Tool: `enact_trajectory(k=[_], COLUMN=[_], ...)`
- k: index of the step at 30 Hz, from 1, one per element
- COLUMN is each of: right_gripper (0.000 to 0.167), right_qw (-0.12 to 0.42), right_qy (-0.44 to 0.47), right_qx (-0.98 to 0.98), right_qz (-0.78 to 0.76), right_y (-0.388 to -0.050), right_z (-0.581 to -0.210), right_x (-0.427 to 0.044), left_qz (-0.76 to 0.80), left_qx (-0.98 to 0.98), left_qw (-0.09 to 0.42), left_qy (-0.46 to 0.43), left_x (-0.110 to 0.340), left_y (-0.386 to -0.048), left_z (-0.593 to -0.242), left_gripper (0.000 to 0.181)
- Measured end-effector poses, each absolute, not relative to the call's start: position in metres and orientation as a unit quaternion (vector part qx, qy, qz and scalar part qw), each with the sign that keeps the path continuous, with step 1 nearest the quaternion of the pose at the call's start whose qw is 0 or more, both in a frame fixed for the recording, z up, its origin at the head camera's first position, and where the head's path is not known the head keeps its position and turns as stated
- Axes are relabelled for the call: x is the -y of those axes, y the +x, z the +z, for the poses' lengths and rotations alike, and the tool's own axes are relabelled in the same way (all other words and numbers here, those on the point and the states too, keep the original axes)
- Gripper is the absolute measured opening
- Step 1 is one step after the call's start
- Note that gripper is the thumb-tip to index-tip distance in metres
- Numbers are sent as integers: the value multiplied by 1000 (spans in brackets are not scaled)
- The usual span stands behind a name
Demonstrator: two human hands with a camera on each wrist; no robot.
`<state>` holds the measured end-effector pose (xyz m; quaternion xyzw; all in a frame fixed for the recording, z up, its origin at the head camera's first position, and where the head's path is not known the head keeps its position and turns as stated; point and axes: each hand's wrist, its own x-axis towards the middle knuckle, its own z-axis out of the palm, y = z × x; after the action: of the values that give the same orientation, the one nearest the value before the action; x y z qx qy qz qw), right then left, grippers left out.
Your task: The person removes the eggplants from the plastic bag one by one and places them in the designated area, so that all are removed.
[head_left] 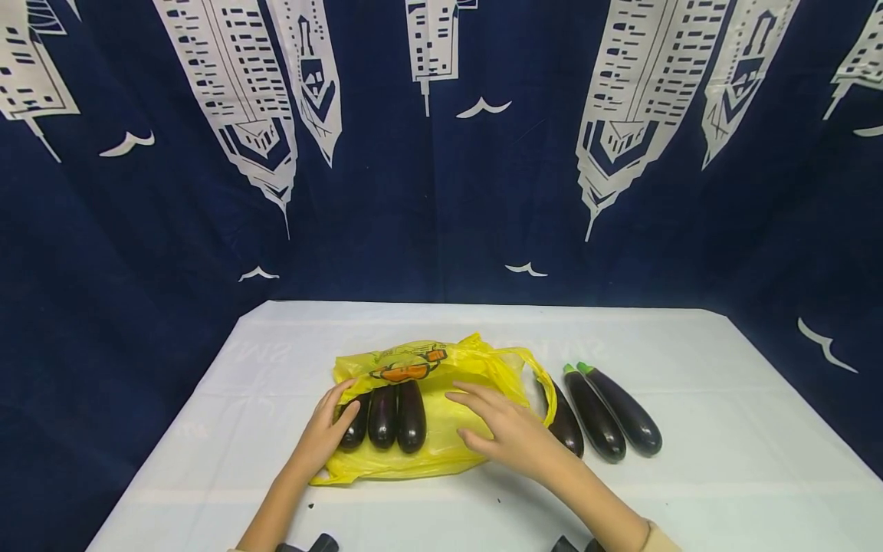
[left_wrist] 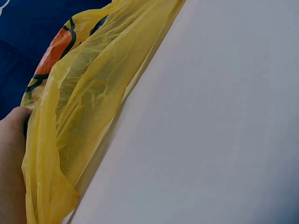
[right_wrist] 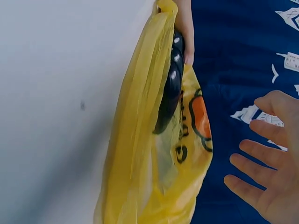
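Observation:
A yellow plastic bag (head_left: 448, 422) lies spread on the table with its mouth facing me. Three dark eggplants (head_left: 411, 418) lie side by side in its left part, their far ends hidden under the printed upper layer. My left hand (head_left: 324, 433) holds the bag's left edge, thumb beside the leftmost eggplant; some of its fingers are hidden. In the left wrist view, yellow plastic (left_wrist: 93, 107) covers much of that hand. My right hand (head_left: 507, 429) hovers over the bag's right part, fingers spread and holding nothing, as the right wrist view also shows of this hand (right_wrist: 271, 154).
To the right of the bag lie three more eggplants (head_left: 595, 414), the nearest partly behind a bag handle (head_left: 548, 383). A white cloth covers the table (head_left: 724, 460). Behind it hangs a navy curtain (head_left: 441, 192) with white buildings. Black objects (head_left: 323, 543) show at the front edge.

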<state>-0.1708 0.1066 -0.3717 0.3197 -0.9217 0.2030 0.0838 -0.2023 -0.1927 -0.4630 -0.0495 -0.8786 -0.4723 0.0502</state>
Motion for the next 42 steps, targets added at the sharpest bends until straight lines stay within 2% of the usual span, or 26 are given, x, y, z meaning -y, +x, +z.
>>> enact_trajectory(k=[24,42], right_gripper=[51,55], right_qw=[-20,-51], right_qy=[307,323], right_qx=[924,918], right_qz=[229,226], right_y=[-191,-198], right_z=[-396,-414], right_x=[-46,-36], left_qz=[-471,-473], left_qx=[880,879], left_qw=[40,40], left_qy=[-43,-40], left_x=[194,193], left_y=[-202,-202], left_z=[-463,-464], left_gripper=[50,51])
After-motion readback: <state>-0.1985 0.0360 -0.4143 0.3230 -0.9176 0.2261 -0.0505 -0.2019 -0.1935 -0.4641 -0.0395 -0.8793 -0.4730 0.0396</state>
